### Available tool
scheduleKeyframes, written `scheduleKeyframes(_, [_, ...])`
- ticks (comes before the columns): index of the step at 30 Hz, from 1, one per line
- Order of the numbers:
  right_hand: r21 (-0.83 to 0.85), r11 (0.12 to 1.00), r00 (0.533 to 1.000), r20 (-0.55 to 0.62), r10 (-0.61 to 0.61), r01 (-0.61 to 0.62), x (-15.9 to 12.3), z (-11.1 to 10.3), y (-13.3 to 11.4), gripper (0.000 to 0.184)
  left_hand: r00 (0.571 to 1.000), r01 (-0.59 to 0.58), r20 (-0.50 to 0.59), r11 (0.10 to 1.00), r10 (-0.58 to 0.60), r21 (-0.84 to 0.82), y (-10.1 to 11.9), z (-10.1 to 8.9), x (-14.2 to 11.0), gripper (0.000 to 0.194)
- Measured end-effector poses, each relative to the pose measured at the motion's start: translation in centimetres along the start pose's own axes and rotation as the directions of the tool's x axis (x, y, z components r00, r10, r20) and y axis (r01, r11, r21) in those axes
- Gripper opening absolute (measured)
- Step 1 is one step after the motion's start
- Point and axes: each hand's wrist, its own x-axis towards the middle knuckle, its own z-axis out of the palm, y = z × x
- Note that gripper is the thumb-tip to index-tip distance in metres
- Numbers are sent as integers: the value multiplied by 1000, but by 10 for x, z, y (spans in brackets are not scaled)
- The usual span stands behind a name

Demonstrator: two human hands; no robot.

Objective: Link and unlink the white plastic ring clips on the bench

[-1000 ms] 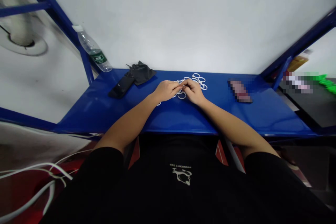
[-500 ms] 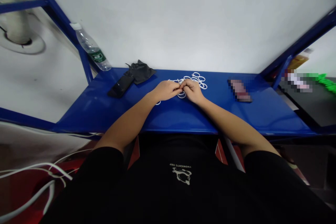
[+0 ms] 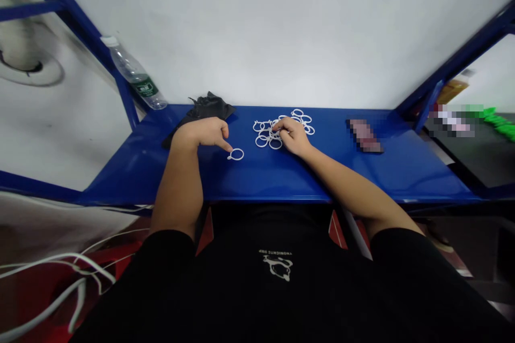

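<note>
My left hand (image 3: pixel 207 134) hovers over the left part of the blue tabletop, thumb and fingers apart with nothing between them. Just by its thumb tip lies a single white ring (image 3: pixel 237 158) with a small tab. A cluster of thin white rings (image 3: pixel 262 143) is spread near the middle of the table. At that cluster, my right hand (image 3: pixel 293 135) has its fingers curled and pinched on a white ring, though the fingertips partly hide it.
A crumpled black bag (image 3: pixel 211 105) lies behind my left hand. A clear bottle with a green label (image 3: pixel 134 75) leans at the back left. To the right is a blurred-out flat object (image 3: pixel 365 135). Blue frame bars (image 3: pixel 428 102) flank the blue table (image 3: pixel 257 185).
My left hand has parted from my right and moved left, its fingers opening. More of the ring cluster and the lone ring now show. My right hand stays at the cluster.
</note>
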Motion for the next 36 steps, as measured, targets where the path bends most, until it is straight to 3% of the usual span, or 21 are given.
scheduleKeyframes(3, [-42, 999, 1000, 14, 9, -9, 0, 0, 2, 29, 997, 13, 81, 998, -17, 54, 17, 14, 9, 41])
scheduleKeyframes(7, [-108, 992, 998, -21, 61, -63, 1, -2, 6, 32, 987, -22, 160, 997, 9, 79, 39, 28, 19, 12])
scheduleKeyframes(9, [-126, 989, 997, -27, 78, -80, 2, -4, 9, 33, 994, -82, 82, 996, 79, 40, 47, 31, 20, 8])
scheduleKeyframes(11, [-147, 986, 997, -30, 77, -81, 4, -6, 13, 33, 985, -158, -68, 987, 157, -10, 54, 33, 18, 22])
scheduleKeyframes(13, [-176, 982, 997, -51, 59, -67, 6, -9, 17, 32, 957, -212, -216, 976, 196, -55, 61, 36, 16, 33])
scheduleKeyframes(16, [-194, 981, 997, -74, 7, -21, 6, -12, 17, 29, 912, -256, -362, 957, 193, -134, 69, 44, 18, 27])
scheduleKeyframes(22, [-110, 991, 989, 128, -68, 82, 4, -8, 0, 30, 806, -374, -569, 885, 162, -278, 75, 69, 40, 17])
scheduleKeyframes(26, [-99, 991, 981, 178, -73, 91, 3, -4, -9, 34, 798, -408, -581, 852, 158, -329, 77, 82, 49, 15])
scheduleKeyframes(30, [-78, 995, 991, 128, -46, 57, 1, -5, -9, 38, 801, -402, -567, 873, 189, -275, 77, 84, 47, 17])
scheduleKeyframes(36, [-1, 998, 997, 43, 69, -69, 0, -8, -2, 31, 795, -465, -509, 870, 330, -162, 76, 84, 43, 29])
